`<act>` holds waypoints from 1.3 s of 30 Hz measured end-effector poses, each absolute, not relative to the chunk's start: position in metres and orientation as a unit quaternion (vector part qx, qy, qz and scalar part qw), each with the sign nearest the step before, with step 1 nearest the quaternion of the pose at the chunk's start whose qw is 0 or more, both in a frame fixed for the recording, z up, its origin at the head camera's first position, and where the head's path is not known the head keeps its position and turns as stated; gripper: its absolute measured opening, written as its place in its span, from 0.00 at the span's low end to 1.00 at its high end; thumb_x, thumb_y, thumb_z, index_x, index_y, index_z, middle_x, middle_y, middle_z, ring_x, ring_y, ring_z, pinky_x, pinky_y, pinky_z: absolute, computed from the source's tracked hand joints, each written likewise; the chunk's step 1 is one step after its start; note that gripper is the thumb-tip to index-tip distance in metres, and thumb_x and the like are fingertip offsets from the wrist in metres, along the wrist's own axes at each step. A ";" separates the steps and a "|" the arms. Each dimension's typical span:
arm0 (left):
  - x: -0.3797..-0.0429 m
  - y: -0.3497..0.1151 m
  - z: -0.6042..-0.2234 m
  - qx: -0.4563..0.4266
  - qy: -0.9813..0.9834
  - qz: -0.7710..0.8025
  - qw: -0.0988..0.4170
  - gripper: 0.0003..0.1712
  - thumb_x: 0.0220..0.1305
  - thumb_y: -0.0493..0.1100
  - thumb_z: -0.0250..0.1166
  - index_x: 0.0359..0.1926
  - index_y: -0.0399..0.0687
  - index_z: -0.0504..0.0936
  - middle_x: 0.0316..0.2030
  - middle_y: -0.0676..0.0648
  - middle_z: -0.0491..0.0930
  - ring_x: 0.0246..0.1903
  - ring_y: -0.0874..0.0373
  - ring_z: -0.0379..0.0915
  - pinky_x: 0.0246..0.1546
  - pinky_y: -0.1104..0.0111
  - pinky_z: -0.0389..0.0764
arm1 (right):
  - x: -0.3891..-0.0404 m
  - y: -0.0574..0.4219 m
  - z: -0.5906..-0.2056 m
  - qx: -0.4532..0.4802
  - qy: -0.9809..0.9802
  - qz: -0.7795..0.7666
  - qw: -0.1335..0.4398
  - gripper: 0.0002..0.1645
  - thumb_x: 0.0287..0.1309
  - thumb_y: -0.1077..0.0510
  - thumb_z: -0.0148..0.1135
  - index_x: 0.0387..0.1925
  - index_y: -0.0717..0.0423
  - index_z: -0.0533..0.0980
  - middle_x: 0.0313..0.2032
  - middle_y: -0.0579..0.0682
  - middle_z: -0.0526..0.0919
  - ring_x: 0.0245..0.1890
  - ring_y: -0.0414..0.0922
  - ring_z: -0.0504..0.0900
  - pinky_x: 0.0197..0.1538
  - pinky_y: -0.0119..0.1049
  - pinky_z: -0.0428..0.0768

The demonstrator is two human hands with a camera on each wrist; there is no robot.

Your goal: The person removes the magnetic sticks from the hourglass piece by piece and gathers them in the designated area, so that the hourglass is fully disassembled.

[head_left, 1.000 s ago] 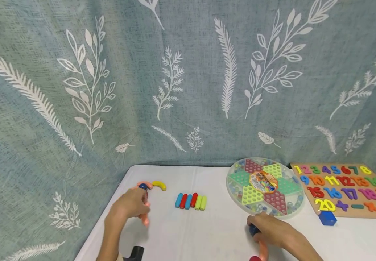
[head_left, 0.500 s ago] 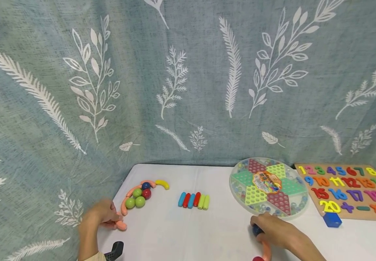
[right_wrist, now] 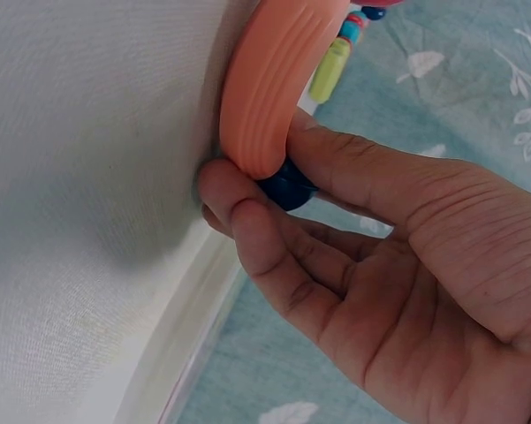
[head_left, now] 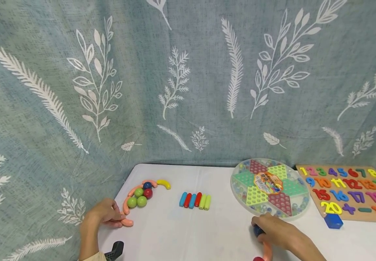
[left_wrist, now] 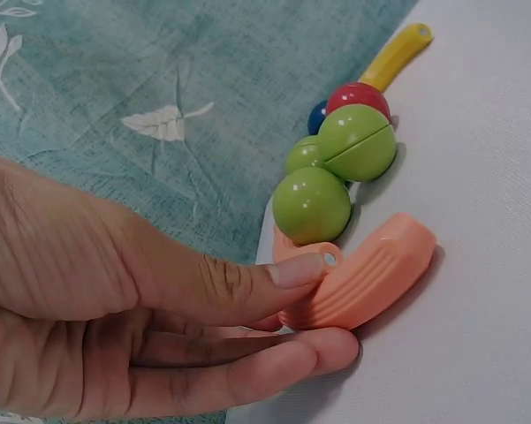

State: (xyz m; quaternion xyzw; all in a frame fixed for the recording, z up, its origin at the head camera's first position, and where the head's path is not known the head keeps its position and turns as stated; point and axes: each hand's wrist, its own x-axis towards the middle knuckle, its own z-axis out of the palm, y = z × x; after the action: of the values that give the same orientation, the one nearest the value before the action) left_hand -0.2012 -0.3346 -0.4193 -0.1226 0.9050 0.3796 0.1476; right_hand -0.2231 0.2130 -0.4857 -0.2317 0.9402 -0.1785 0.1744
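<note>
On the left of the table my left hand pinches a salmon-coloured curved piece between thumb and fingers. Beside it, more salmon curved pieces form an arc. Inside that arc lie green balls, a red ball and a dark blue ball; a yellow curved piece lies at its far end. My right hand, at the right front, grips another dark blue ball. That ball touches the end of a salmon curved piece, with a red ball near its other end.
Several short blue, red and yellow-green rods lie in a row mid-table. A round star-patterned game board sits beyond my right hand. Right of it are a number puzzle board and a blue cube. A leaf-patterned curtain hangs behind.
My left hand has moved left and toward the front, away from the ball cluster, uncovering it. The salmon piece it pinches then shifted slightly rightward. My right hand has stayed at the blue ball.
</note>
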 end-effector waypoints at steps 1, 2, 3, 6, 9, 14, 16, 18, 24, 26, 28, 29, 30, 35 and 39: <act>-0.201 -0.334 -0.419 -0.122 0.905 0.379 0.149 0.12 0.63 0.32 0.72 0.33 0.36 0.74 0.24 0.44 0.82 0.20 0.64 0.82 0.25 0.74 0.80 | -0.223 0.214 -0.486 -0.234 0.940 -0.180 0.174 0.13 0.57 0.54 0.76 0.43 0.46 0.82 0.36 0.39 0.80 0.35 0.37 0.72 0.40 0.36 0.75; -0.202 -0.334 -0.419 -0.120 0.908 0.373 0.149 0.12 0.63 0.33 0.72 0.33 0.36 0.74 0.24 0.44 0.81 0.20 0.64 0.82 0.26 0.74 0.79 | -0.222 0.213 -0.483 -0.233 0.939 -0.184 0.173 0.13 0.57 0.54 0.76 0.44 0.47 0.82 0.36 0.40 0.81 0.35 0.38 0.73 0.41 0.38 0.76; -0.202 -0.334 -0.418 -0.120 0.909 0.369 0.150 0.12 0.63 0.33 0.72 0.33 0.36 0.74 0.25 0.44 0.81 0.20 0.64 0.82 0.26 0.74 0.79 | -0.221 0.212 -0.480 -0.232 0.938 -0.189 0.176 0.14 0.57 0.55 0.76 0.45 0.48 0.82 0.37 0.41 0.81 0.36 0.39 0.73 0.42 0.40 0.77; -0.203 -0.333 -0.414 -0.114 0.929 0.321 0.146 0.15 0.62 0.36 0.74 0.30 0.37 0.74 0.23 0.45 0.79 0.19 0.64 0.79 0.25 0.73 0.77 | -0.216 0.205 -0.466 -0.228 0.936 -0.197 0.179 0.15 0.57 0.58 0.75 0.46 0.52 0.83 0.38 0.45 0.83 0.38 0.42 0.74 0.43 0.45 0.78; -0.203 -0.326 -0.405 -0.114 0.949 0.258 0.143 0.17 0.61 0.40 0.76 0.27 0.36 0.76 0.19 0.48 0.76 0.18 0.62 0.73 0.23 0.72 0.73 | -0.214 0.202 -0.462 -0.245 0.932 -0.199 0.175 0.18 0.58 0.58 0.75 0.50 0.52 0.82 0.38 0.43 0.84 0.39 0.40 0.76 0.46 0.45 0.80; -0.199 -0.281 -0.375 -0.076 0.972 0.190 0.115 0.18 0.59 0.44 0.77 0.27 0.37 0.78 0.19 0.49 0.74 0.22 0.57 0.71 0.25 0.68 0.70 | -0.221 0.208 -0.478 -0.325 0.906 -0.226 0.149 0.28 0.61 0.55 0.73 0.62 0.48 0.76 0.40 0.34 0.82 0.41 0.31 0.77 0.46 0.35 0.80; -0.196 -0.250 -0.365 -0.035 0.973 0.202 0.107 0.18 0.59 0.44 0.78 0.28 0.40 0.77 0.22 0.48 0.75 0.24 0.55 0.74 0.27 0.67 0.71 | -0.228 0.211 -0.492 -0.354 0.889 -0.251 0.144 0.31 0.63 0.54 0.73 0.66 0.47 0.74 0.39 0.31 0.81 0.39 0.29 0.76 0.44 0.30 0.79; -0.195 -0.216 -0.363 0.020 0.966 0.232 0.117 0.16 0.60 0.45 0.78 0.32 0.42 0.78 0.24 0.49 0.76 0.25 0.56 0.76 0.28 0.67 0.72 | -0.236 0.215 -0.505 -0.381 0.873 -0.270 0.139 0.32 0.65 0.51 0.72 0.67 0.48 0.72 0.34 0.29 0.78 0.33 0.26 0.73 0.38 0.26 0.76; -0.192 -0.107 -0.390 0.217 0.936 0.250 0.122 0.17 0.64 0.50 0.75 0.45 0.46 0.82 0.30 0.53 0.78 0.29 0.64 0.70 0.31 0.73 0.73 | -0.231 0.219 -0.509 -0.325 0.888 -0.270 0.182 0.18 0.67 0.44 0.69 0.52 0.46 0.77 0.24 0.33 0.76 0.21 0.29 0.72 0.26 0.27 0.72; -0.191 -0.076 -0.403 0.240 0.934 0.231 0.127 0.18 0.66 0.52 0.74 0.51 0.48 0.83 0.35 0.53 0.80 0.31 0.67 0.70 0.33 0.75 0.75 | -0.229 0.217 -0.508 -0.301 0.892 -0.268 0.204 0.13 0.66 0.43 0.69 0.45 0.43 0.78 0.21 0.34 0.77 0.19 0.30 0.74 0.24 0.26 0.72; -0.190 -0.052 -0.416 0.258 0.934 0.209 0.131 0.21 0.67 0.53 0.73 0.56 0.53 0.83 0.42 0.54 0.81 0.33 0.69 0.70 0.37 0.75 0.78 | -0.228 0.214 -0.509 -0.299 0.888 -0.278 0.210 0.10 0.65 0.45 0.70 0.42 0.41 0.79 0.19 0.34 0.77 0.17 0.31 0.75 0.23 0.26 0.72; -0.190 -0.043 -0.423 0.265 0.935 0.198 0.131 0.22 0.67 0.53 0.73 0.58 0.55 0.82 0.45 0.55 0.82 0.34 0.69 0.71 0.39 0.75 0.78 | -0.228 0.212 -0.510 -0.303 0.887 -0.280 0.208 0.10 0.65 0.45 0.70 0.41 0.40 0.78 0.18 0.34 0.78 0.16 0.31 0.75 0.22 0.26 0.72; -0.191 -0.036 -0.430 0.272 0.934 0.190 0.130 0.23 0.66 0.52 0.73 0.60 0.57 0.82 0.47 0.55 0.81 0.35 0.70 0.71 0.40 0.75 0.79 | -0.229 0.212 -0.512 -0.309 0.885 -0.283 0.203 0.09 0.65 0.46 0.71 0.40 0.39 0.78 0.17 0.34 0.77 0.15 0.31 0.75 0.21 0.25 0.71; -0.197 -0.024 -0.460 0.303 0.931 0.169 0.117 0.21 0.65 0.54 0.74 0.57 0.61 0.83 0.43 0.58 0.79 0.34 0.70 0.69 0.39 0.76 0.77 | -0.232 0.210 -0.521 -0.319 0.883 -0.281 0.198 0.07 0.64 0.48 0.71 0.36 0.36 0.77 0.16 0.32 0.76 0.14 0.29 0.73 0.19 0.24 0.68; -0.210 -0.022 -0.489 0.324 0.924 0.171 0.110 0.19 0.68 0.57 0.70 0.57 0.64 0.83 0.42 0.60 0.78 0.34 0.70 0.69 0.37 0.76 0.75 | -0.231 0.209 -0.519 -0.311 0.887 -0.277 0.200 0.07 0.63 0.50 0.72 0.35 0.35 0.78 0.17 0.32 0.77 0.15 0.29 0.73 0.19 0.21 0.67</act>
State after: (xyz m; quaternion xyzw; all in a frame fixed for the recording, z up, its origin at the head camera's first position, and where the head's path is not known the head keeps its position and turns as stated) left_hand -0.2097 -0.0221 -0.4893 0.3240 0.9239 0.1710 0.1103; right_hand -0.2314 0.2087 -0.5192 -0.3114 0.8869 -0.2767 0.1996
